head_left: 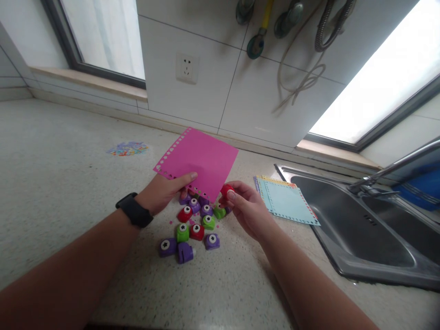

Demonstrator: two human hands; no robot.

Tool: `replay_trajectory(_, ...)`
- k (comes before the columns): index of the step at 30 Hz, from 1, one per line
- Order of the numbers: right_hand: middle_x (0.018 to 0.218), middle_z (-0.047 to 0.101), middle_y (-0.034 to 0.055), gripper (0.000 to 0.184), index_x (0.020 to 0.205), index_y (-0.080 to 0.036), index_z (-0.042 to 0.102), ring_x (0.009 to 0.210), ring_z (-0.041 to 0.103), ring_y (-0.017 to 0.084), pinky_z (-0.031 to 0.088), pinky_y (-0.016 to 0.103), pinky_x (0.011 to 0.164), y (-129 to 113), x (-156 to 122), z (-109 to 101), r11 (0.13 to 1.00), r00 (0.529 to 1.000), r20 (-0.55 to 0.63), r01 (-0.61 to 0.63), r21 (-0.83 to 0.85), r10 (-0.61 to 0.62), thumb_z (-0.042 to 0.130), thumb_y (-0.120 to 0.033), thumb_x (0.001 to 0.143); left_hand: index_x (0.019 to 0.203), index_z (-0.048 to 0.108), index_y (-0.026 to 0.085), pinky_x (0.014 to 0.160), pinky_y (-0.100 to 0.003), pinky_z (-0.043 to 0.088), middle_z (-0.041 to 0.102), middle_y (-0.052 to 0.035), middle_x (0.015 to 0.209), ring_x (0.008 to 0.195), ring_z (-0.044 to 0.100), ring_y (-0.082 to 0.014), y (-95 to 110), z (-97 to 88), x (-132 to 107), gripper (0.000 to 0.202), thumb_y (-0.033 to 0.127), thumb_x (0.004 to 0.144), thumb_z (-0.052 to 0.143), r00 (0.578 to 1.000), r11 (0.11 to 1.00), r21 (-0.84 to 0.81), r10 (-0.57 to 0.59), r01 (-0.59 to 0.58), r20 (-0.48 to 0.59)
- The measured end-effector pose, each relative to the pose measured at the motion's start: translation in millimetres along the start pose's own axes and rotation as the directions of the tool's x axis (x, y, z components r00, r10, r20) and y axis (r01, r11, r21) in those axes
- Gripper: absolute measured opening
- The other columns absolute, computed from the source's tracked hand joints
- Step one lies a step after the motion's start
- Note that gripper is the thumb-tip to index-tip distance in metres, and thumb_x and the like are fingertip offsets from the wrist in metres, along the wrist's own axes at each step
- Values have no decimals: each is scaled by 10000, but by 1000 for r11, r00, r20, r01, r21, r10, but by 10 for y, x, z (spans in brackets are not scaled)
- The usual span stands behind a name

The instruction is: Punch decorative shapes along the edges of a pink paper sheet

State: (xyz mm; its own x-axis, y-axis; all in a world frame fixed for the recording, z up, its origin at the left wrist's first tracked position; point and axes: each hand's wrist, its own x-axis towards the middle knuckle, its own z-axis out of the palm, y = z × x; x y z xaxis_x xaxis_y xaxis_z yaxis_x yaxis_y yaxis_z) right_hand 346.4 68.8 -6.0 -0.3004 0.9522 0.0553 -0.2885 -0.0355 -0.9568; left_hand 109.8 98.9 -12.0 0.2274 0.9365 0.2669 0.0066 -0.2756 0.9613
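My left hand (164, 191), with a black watch on its wrist, pinches the lower edge of a pink paper sheet (201, 158) held above the counter. Punched shapes run along the sheet's left and bottom edges. My right hand (244, 205) grips a small red craft punch (227, 189) right at the sheet's lower right corner. Below both hands lies a cluster of small craft punches (194, 228) in purple, red and green.
A stack of punched coloured paper sheets (288, 201) lies right of my right hand, beside a steel sink (364, 229) with a tap. A heap of paper confetti (128, 148) sits far left on the speckled counter (68, 183). A wall socket (186, 67) and hanging hoses are behind.
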Motion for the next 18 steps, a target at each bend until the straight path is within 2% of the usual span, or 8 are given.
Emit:
replay_trajectory(4,855,726,13,231,941,-226,730,736,680,132,521,285,714,12,1,4,1000,1000,12,9,-8,-9,851,-359,795,653,562,186,538,-258,444,565,33,550,492,516,-118,-8,-3,0,397,452,933,655,1000,999,-48,-18,19,20)
replay_trajectory(11,801,707,8,209,945,-217,740,712,637,118,499,265,672,42,3,2,999,999,43,8,-42,-7,836,-351,816,623,579,182,528,-274,439,573,19,531,487,527,-132,51,31,-11,427,480,920,655,999,999,15,-40,40,21)
replay_trajectory(18,819,698,15,262,926,-194,741,711,625,117,497,257,657,45,-7,47,997,996,50,-77,-31,78,862,-371,775,619,613,176,520,-266,442,591,16,525,484,543,-128,108,70,-25,439,514,891,675,996,995,46,-91,91,-7)
